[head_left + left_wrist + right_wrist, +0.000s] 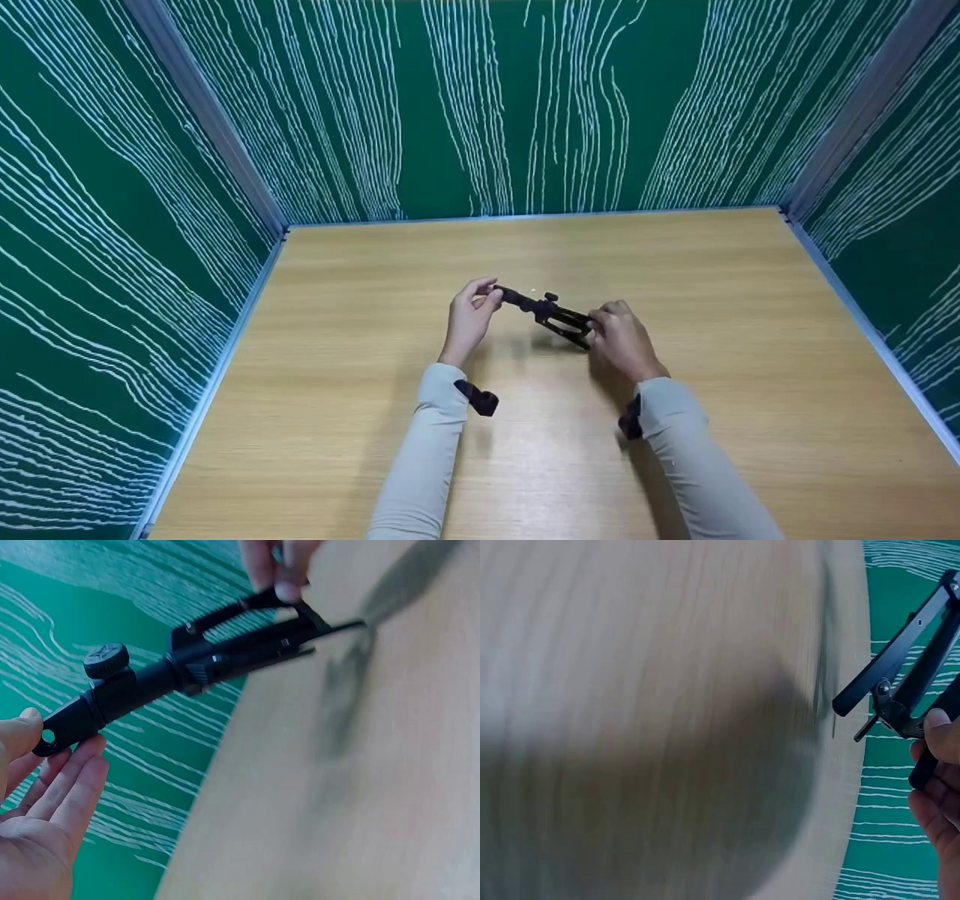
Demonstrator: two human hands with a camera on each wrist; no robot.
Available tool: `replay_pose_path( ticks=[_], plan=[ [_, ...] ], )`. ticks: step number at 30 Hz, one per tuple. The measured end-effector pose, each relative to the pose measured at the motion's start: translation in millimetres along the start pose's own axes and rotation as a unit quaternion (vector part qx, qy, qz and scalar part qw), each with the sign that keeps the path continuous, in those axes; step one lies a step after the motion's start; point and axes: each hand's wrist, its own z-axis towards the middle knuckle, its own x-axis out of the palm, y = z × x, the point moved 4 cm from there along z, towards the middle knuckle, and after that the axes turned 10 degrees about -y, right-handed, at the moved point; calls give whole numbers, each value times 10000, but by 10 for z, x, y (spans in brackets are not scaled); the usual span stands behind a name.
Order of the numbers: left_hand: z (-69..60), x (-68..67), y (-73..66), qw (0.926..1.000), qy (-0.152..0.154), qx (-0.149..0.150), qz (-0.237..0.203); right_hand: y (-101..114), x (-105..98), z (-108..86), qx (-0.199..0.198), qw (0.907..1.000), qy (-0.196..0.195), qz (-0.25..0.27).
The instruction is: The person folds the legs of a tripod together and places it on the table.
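Observation:
A small black tripod (541, 308) with hinged legs is held up over the table, tilted down toward the right. My left hand (469, 319) pinches its narrow end, between thumb and fingertips; a round hole and a ridged knob (106, 661) show there in the left wrist view. At the other end, my right hand (624, 341) grips a leg with thumb and fingers. In the right wrist view one leg (892, 649) stands spread out from the others, and the right hand (946, 814) holds another near its tip.
Below lies a light wooden table (337, 300) carrying the shadows of hands and tripod. Green panels (450, 112) with white wavy lines enclose its back and sides, with metal posts (214, 120) at the corners. Each wrist bears a black camera mount (480, 399).

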Motion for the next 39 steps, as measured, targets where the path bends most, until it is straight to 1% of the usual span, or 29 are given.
replay_pose_path(
  ticks=[2,6,8,13,18,24,26,30,31,32,33,36,39],
  plan=[
    [-6,-35,92,9999,-20,-74,120,0,9,10,-57,9998,186,-94],
    [-32,-106,228,9975,-80,24,698,7,39,13,-90,9985,466,-285],
    [-50,-142,283,9952,-130,7,967,13,56,10,-121,9978,536,-361],
    [-84,-212,409,9892,-243,-226,1426,41,83,14,-251,9971,557,-461],
    [-94,-248,533,9826,-206,-321,1815,57,108,13,-327,9965,563,-530],
    [-121,-275,622,9762,-145,-332,2137,79,155,-12,-510,9964,277,-615],
    [-139,-285,647,9703,-185,-318,2391,81,168,-19,-500,9969,235,-556],
    [-187,-300,697,9541,-323,-257,2966,74,185,-38,-354,9981,328,-383],
    [-197,-301,704,9507,-352,-247,3071,71,188,-43,-300,9983,361,-348],
    [-206,-301,708,9489,-372,-237,3124,66,190,-47,-249,9984,380,-326],
    [-210,-300,714,9476,-384,-217,3165,63,192,-50,-204,9986,391,-304],
    [-217,-297,711,9475,-375,-181,3171,59,192,-53,-107,9990,348,-242],
    [-216,-293,713,9464,-301,-180,3211,61,195,-50,-24,9993,335,-184]
  ],
)
